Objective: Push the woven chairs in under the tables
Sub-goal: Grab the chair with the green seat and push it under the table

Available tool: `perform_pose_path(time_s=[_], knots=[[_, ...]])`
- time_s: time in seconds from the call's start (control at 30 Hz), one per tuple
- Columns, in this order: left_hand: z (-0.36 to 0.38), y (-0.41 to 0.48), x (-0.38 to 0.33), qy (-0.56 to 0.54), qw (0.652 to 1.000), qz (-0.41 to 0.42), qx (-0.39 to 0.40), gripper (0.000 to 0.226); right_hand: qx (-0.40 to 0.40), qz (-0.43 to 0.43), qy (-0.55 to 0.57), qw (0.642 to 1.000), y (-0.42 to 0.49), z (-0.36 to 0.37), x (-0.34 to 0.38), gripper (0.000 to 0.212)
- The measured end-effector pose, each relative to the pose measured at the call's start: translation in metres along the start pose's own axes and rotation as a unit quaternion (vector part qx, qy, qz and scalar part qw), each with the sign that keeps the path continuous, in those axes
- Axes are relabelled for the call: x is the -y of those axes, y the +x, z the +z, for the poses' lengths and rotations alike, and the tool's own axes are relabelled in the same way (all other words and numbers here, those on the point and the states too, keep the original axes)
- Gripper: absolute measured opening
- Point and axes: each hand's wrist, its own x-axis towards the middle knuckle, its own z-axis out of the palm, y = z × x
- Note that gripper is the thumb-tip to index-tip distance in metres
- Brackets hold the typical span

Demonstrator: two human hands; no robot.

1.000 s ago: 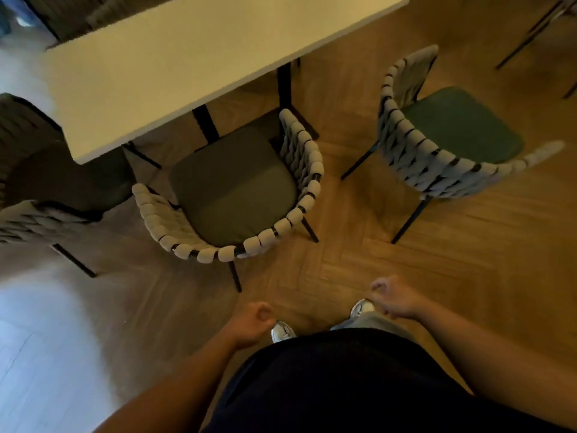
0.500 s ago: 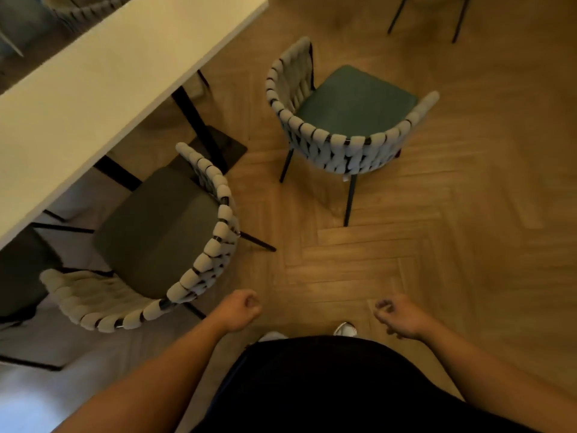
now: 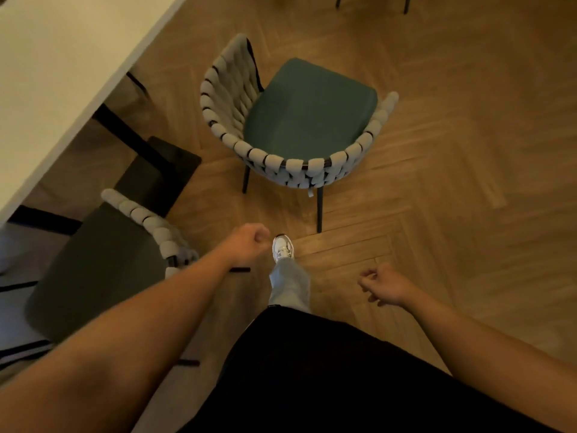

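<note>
A woven chair with a green seat cushion (image 3: 312, 110) stands free on the wooden floor, right of the white table (image 3: 62, 57), its curved back toward me. A second woven chair with a dark seat (image 3: 93, 270) sits at the lower left, its front tucked under the table edge. My left hand (image 3: 246, 242) hangs loosely curled above the floor beside that chair's woven back (image 3: 150, 220) and holds nothing. My right hand (image 3: 384, 287) is also loosely curled, holds nothing, and is short of the green chair.
The table's black leg and floor plate (image 3: 162, 170) lie between the two chairs. My white shoe (image 3: 282, 248) is stepping forward on the herringbone floor (image 3: 468, 182). Black legs of another chair (image 3: 371, 1) show at the top edge.
I have turned right and stepped closer, so the green-seated chair is now centred and nearer. The dark-seated chair slid to the lower left. Both hands still hold nothing.
</note>
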Motion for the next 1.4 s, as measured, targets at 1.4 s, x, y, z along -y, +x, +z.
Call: perform_pose_path(time_s=[1.4], knots=[[-0.22, 0.3, 0.021, 0.549, 0.823, 0.03, 0.144, 0.112, -0.066, 0.198, 0.594, 0.777, 0.268, -0.066, 0.239, 0.047]])
